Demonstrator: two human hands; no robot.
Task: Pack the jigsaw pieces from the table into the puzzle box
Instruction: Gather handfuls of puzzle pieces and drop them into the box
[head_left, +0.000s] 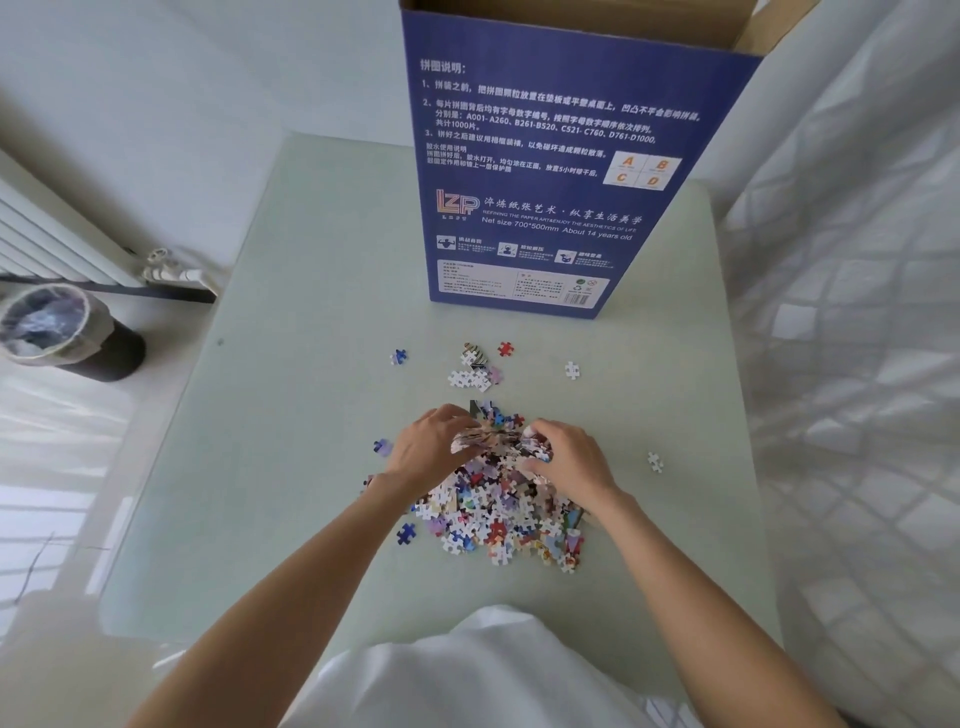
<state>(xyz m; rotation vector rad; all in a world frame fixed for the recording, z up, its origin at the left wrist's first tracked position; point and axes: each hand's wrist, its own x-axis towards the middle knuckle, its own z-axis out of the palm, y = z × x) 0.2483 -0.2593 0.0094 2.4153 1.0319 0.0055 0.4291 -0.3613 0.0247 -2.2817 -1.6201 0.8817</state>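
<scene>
From the head camera, the left hand (428, 447) and right hand (569, 457) curl around a clump of jigsaw pieces (496, 499), apparently gripping it, atop the pile on the table (291, 415). The puzzle box (545, 171) stands open beyond.

Left hand (426, 447), right hand (569, 457) curled inward

Pale table (311, 467) under jigsaw pieces (498, 509), puzzle box (540, 208)

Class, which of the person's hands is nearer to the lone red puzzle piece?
Right. The right hand lies just below the red puzzle piece; the left hand sits farther down-left.
</scene>
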